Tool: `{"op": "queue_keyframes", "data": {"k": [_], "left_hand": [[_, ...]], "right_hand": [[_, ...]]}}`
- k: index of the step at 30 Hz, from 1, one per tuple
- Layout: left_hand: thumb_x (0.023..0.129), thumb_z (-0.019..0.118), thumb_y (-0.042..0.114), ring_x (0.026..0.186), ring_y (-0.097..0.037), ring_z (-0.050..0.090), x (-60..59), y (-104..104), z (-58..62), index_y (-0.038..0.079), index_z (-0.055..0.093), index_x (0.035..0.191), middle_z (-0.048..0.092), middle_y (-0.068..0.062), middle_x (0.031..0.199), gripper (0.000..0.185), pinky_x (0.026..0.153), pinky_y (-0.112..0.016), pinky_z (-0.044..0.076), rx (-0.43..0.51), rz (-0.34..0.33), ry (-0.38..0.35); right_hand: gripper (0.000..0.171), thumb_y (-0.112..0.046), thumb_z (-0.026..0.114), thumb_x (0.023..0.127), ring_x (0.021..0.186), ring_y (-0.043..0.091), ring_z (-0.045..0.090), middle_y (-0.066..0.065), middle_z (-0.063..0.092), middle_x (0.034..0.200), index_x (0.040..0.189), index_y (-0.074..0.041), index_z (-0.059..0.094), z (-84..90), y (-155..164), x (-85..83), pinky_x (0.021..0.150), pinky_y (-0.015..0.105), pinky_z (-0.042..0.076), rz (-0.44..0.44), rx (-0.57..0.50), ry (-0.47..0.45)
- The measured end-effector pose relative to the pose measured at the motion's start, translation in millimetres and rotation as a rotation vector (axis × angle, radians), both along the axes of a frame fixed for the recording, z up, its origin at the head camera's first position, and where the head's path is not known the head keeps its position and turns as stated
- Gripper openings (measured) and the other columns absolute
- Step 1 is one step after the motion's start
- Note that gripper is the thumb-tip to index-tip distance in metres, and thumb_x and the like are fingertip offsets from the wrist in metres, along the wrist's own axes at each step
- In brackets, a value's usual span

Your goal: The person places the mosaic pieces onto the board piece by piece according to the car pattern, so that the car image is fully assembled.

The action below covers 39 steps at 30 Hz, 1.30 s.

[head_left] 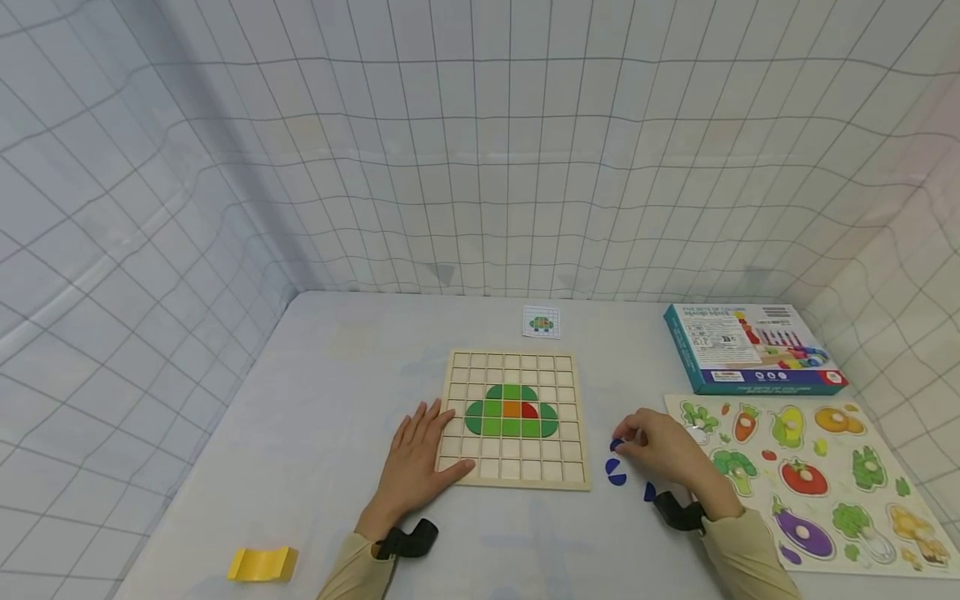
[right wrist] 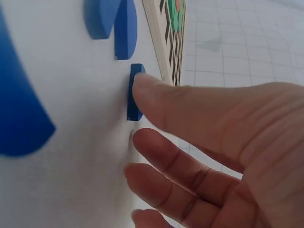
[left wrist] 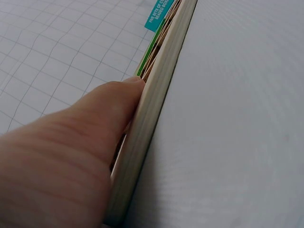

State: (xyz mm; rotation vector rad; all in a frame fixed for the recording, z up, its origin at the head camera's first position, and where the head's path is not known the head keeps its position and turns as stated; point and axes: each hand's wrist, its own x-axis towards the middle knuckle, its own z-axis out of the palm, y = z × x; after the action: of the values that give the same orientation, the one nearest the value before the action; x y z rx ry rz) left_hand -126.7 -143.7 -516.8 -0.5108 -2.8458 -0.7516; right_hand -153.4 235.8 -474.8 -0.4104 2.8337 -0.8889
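A wooden grid board (head_left: 510, 481) lies flat, with green, orange and red tiles (head_left: 512, 409) set in its middle squares. My left hand (head_left: 420, 454) rests at the board's left edge, fingers spread and thumb over the lower left squares; the left wrist view shows the thumb (left wrist: 102, 109) against the rim. To the right of the board, my right hand (head_left: 663, 446) pinches a small blue tile (head_left: 617, 444) just at the table; its thumb presses the tile (right wrist: 134, 97) in the right wrist view. Near it lie more rounded blue tiles (head_left: 617, 479), one partly behind the wrist strap.
A small pattern card (head_left: 542, 322) lies behind the board. At the right, a boxed toy set (head_left: 753, 350) stands behind a vegetable puzzle board (head_left: 761, 508), which the right forearm overlaps. A yellow block (head_left: 262, 565) sits at the front left. Grid-lined curtains surround the table.
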Motion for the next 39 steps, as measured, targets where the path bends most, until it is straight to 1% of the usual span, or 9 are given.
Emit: {"op": "queue_keyframes", "data": {"k": [7,13,19,23,26,30,33,39], "left_hand": [[0.082,0.064,0.056,0.141,-0.031,0.015,0.6,0,1.0,0.008,0.040,0.143,0.027,-0.015,0.152,0.081,0.112,-0.046,0.008,-0.002,0.000,-0.013],[0.082,0.064,0.055,0.141,-0.032,0.015,-0.1,0,2.0,0.008,0.040,0.143,0.027,-0.015,0.152,0.081,0.112,-0.046,0.008,-0.006,-0.003,-0.007],[0.081,0.065,0.055,0.141,-0.032,0.015,-0.1,0,2.1,0.008,0.040,0.143,0.027,-0.015,0.152,0.081,0.112,-0.047,0.009,-0.010,-0.002,-0.006],[0.082,0.065,0.055,0.141,-0.032,0.015,0.1,0,1.6,0.008,0.040,0.143,0.027,-0.015,0.152,0.081,0.112,-0.046,0.009,-0.008,0.000,-0.010],[0.082,0.064,0.056,0.141,-0.032,0.015,0.1,0,0.5,0.009,0.040,0.143,0.027,-0.014,0.152,0.081,0.112,-0.047,0.009,-0.009,0.002,-0.009],[0.082,0.064,0.056,0.141,-0.032,0.016,0.0,0,-0.6,0.009,0.040,0.143,0.027,-0.014,0.152,0.081,0.112,-0.047,0.009,-0.004,0.000,-0.003],[0.082,0.064,0.056,0.141,-0.032,0.016,-0.3,0,-0.7,0.009,0.040,0.143,0.027,-0.014,0.152,0.081,0.112,-0.047,0.009,0.002,-0.002,-0.001],[0.082,0.064,0.056,0.141,-0.032,0.015,-0.7,0,-1.0,0.009,0.040,0.143,0.027,-0.014,0.152,0.081,0.112,-0.047,0.009,-0.006,0.002,-0.002]], "right_hand": [[0.011,-0.008,0.074,0.081,0.067,0.014,0.047,-0.005,0.053,0.073,0.081,-0.016,0.067,0.1,-1,-1.1,0.057,0.029,0.041,0.009,-0.002,-0.016],[0.016,-0.006,0.075,0.079,0.068,0.015,0.048,-0.005,0.053,0.072,0.078,-0.016,0.063,-1.8,-3,-2.7,0.058,0.029,0.043,0.009,-0.038,-0.031],[0.017,-0.004,0.074,0.079,0.066,0.015,0.048,-0.004,0.053,0.070,0.078,-0.015,0.060,-4.2,-6,-0.1,0.055,0.028,0.042,-0.007,-0.060,-0.043],[0.017,-0.003,0.074,0.079,0.064,0.013,0.047,-0.005,0.052,0.070,0.081,-0.013,0.060,-4.4,-10,2.7,0.053,0.027,0.041,-0.010,-0.056,-0.002],[0.014,-0.002,0.073,0.081,0.063,0.012,0.047,-0.005,0.052,0.070,0.085,-0.012,0.063,-4.3,-14,4.8,0.053,0.026,0.040,-0.012,-0.055,0.033],[0.011,-0.003,0.073,0.081,0.062,0.011,0.046,-0.007,0.052,0.070,0.088,-0.010,0.067,-3.1,-22,5.7,0.053,0.025,0.040,-0.010,-0.065,0.048],[0.010,-0.004,0.073,0.081,0.060,0.010,0.047,-0.007,0.052,0.069,0.087,-0.010,0.068,-1.7,-29,4.6,0.052,0.025,0.042,0.018,-0.086,0.058],[0.010,-0.006,0.073,0.082,0.061,0.009,0.048,-0.009,0.054,0.071,0.084,-0.013,0.065,2.7,-50,-0.2,0.050,0.025,0.043,0.111,-0.129,0.073]]}}
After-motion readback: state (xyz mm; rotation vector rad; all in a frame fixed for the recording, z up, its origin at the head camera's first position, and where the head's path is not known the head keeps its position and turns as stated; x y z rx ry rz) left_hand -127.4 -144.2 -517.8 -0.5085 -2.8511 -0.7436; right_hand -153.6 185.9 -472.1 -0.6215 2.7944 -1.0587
